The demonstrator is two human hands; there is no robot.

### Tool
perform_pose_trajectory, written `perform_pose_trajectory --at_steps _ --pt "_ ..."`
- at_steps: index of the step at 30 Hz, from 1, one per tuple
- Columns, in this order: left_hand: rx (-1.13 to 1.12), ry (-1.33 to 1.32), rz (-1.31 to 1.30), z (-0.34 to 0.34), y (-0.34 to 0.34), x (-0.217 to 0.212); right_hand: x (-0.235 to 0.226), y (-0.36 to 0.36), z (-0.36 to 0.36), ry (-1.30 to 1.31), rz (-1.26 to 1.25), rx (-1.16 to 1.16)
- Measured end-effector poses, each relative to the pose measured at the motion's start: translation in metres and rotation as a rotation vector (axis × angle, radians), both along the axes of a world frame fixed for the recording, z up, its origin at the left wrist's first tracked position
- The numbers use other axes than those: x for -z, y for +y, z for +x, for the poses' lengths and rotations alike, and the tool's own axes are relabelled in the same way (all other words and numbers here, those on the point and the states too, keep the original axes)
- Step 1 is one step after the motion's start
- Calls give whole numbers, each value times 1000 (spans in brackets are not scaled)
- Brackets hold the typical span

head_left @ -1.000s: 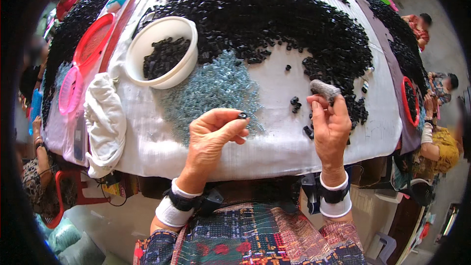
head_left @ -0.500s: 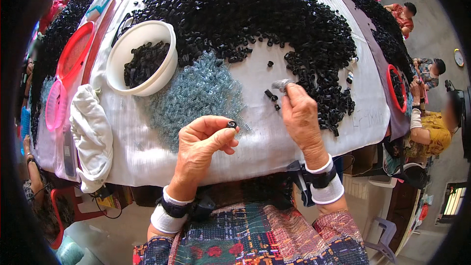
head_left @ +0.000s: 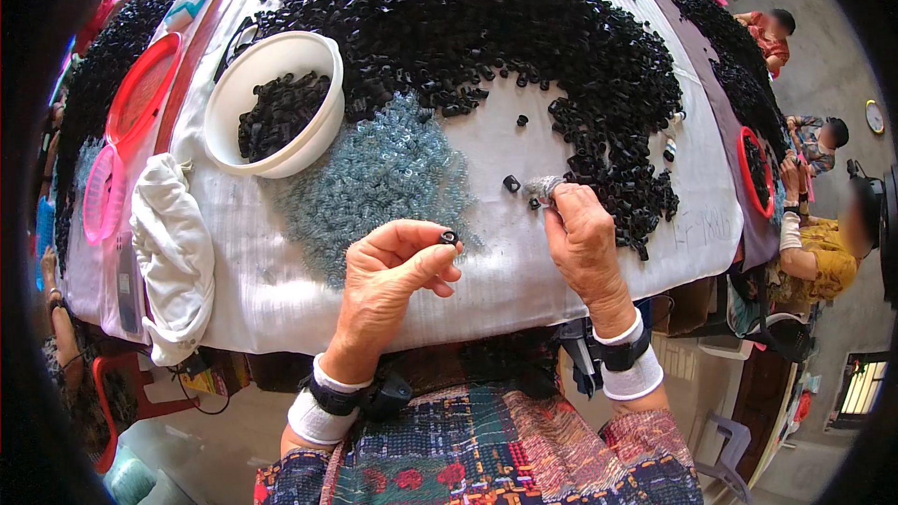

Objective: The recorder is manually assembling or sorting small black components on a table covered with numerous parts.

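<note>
My left hand [head_left: 388,266] pinches a small black ring-shaped part [head_left: 449,238] between thumb and forefinger, its open end showing. My right hand [head_left: 587,238] is low over the white cloth, fingers drawn together and pointing away from me. A grey, fuzzy wrapping or wad [head_left: 543,188] is at its fingertips; which of the two I cannot tell. A dark bit shows at the edge of the grey, and what the fingers grip is hidden. Just left of them lies a loose black part [head_left: 511,184]. Beside my left hand spreads a heap of clear bluish small coils [head_left: 379,192].
A large heap of black parts [head_left: 449,19] curves across the white cloth [head_left: 486,295]. A white bowl [head_left: 220,112] holding black parts stands at the left, near a crumpled white cloth bundle [head_left: 171,252], a red tray [head_left: 142,93] and a pink tray [head_left: 104,194]. Other people work at the right.
My right hand has come down and slightly nearer, its fingertips now by the loose black parts on the cloth. My left hand keeps its black part almost in the same place.
</note>
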State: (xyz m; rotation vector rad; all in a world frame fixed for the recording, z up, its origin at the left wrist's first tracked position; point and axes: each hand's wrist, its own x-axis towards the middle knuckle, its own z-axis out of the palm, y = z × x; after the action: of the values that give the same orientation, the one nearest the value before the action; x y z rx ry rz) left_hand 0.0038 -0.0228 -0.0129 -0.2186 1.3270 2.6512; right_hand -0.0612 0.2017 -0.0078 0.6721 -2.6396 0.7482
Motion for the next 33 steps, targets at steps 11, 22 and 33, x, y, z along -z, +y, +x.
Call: perform_pose_trajectory --at_steps 11,22,33 --pt "60 -7 -72 -3 13 -3 13 -2 -7 53 20 -79" --pt "55 38 -164 1 27 -14 -48 -32 38 -166 -501 -158" --pt "30 61 -290 6 29 -13 -36 -36 39 -84 -448 -208"
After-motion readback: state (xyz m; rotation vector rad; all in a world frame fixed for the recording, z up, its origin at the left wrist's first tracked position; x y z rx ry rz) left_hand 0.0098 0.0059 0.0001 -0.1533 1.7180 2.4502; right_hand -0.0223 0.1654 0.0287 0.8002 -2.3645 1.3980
